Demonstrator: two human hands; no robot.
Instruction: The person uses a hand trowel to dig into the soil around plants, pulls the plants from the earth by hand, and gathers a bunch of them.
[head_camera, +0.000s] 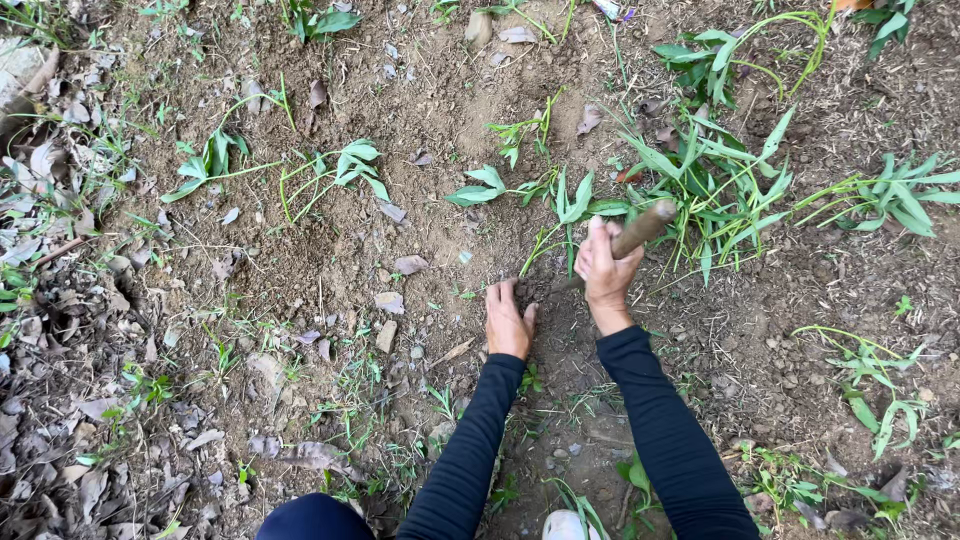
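Digging step, I'd judge: right hand wrapped tight around a wooden tool handle, whose working end slants down into the soil; the end itself is hidden. Left hand lies knuckles-up on the loosened dirt just beside it, fingers curled into the earth, gripping nothing I can make out. Green leafy seedlings lie flat on the ground right above both hands, stems pale and thin, leaves fresh. Next move likely calls for keeping the left fingers off the tool's path. Dry leaves litter the left edge.
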